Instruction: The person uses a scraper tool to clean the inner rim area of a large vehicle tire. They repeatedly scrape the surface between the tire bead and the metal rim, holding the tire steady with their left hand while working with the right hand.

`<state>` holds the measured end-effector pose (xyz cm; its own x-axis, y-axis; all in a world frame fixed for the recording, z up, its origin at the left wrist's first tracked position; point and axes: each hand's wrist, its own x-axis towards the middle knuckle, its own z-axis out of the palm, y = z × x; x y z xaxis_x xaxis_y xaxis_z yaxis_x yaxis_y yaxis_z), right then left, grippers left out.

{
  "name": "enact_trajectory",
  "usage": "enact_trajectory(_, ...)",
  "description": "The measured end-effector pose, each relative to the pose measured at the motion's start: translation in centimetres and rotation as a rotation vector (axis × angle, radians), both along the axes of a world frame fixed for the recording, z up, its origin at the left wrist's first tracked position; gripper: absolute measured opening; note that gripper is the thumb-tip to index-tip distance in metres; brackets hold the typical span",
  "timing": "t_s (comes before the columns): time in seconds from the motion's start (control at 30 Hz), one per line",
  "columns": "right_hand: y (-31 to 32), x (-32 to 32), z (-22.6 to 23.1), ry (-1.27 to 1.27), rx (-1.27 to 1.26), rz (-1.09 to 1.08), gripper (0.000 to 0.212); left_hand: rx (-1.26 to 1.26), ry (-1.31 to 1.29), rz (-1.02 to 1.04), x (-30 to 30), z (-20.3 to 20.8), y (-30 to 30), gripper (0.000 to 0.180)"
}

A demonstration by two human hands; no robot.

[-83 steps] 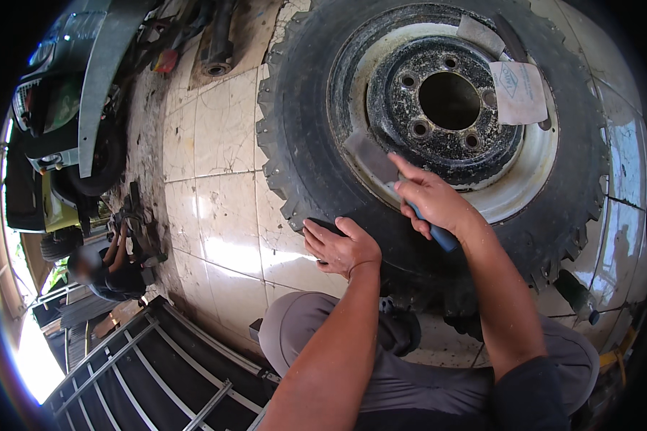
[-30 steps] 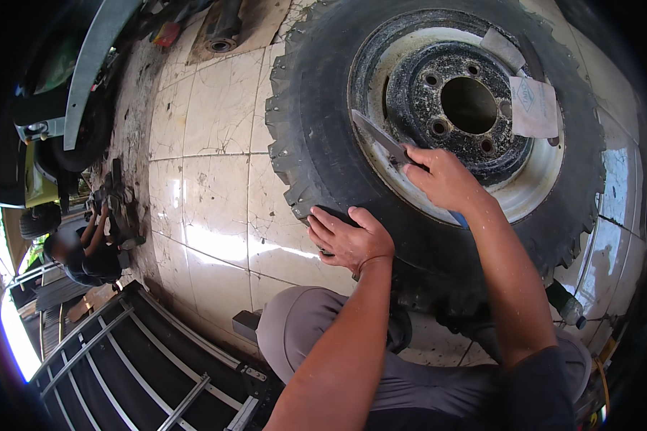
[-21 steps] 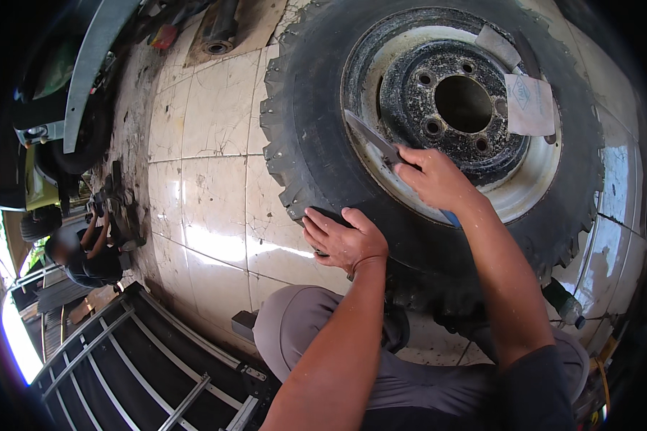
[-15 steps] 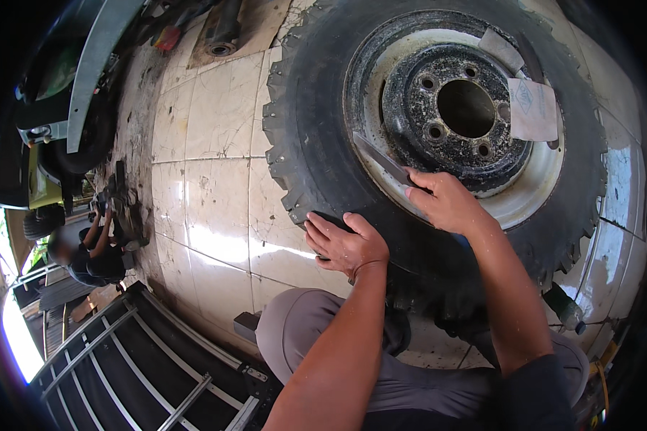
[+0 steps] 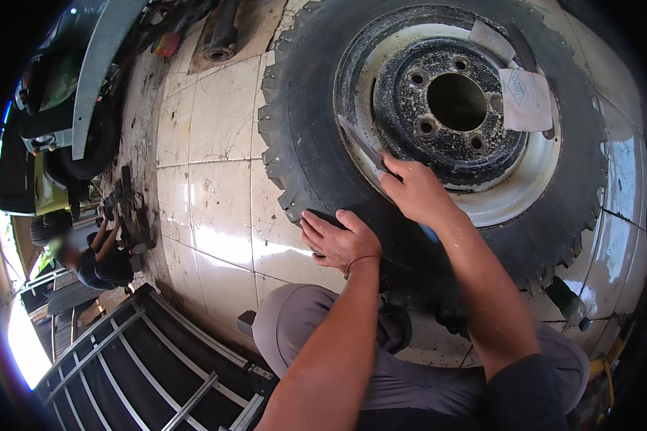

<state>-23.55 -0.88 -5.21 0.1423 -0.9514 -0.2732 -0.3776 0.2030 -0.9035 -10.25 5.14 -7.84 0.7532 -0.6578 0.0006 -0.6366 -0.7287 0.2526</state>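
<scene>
Since the earlier frame the right hand (image 5: 417, 192) has slid its gripped flat blade (image 5: 363, 144) along the rim, the left hand (image 5: 338, 241) lies open-fingered on the tyre (image 5: 302, 136) at upper right; most of the rim looks unworked.

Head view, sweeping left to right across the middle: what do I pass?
Crouching person → pale floor tiles → left hand flat on the tyre → right hand holding a flat blade → grey rim.
</scene>
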Motion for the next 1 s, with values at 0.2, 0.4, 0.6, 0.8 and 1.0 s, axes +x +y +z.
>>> enact_trajectory(0.2, -1.5, 0.1, 2.1, 0.241, -0.016, 0.074, 0.048, -0.006, 0.045, 0.015, 0.0, 0.1, -0.1, 0.070)
enact_trajectory(0.4, 1.4, -1.1, 4.6, 0.551, -0.122, 0.180, 0.049, 0.016, 0.065, 0.013, 0.0, 0.5, 0.0, 0.071)
enact_trajectory(0.6, 1.9, 1.0, 6.1, 0.706, -0.073, 0.279, 0.052, 0.013, 0.075, 0.004, 0.0, 0.6, -0.1, 0.073)
enact_trajectory(0.8, 0.5, 2.4, 6.8, 0.714, -0.101, 0.305, 0.045, 0.006, 0.083, 0.002, 0.2, 0.2, 0.0, 0.074)
enact_trajectory(1.0, 1.6, 2.8, 6.7, 0.668, -0.114, 0.283, 0.050, 0.012, 0.073, 0.001, 0.2, 0.2, 0.1, 0.075)
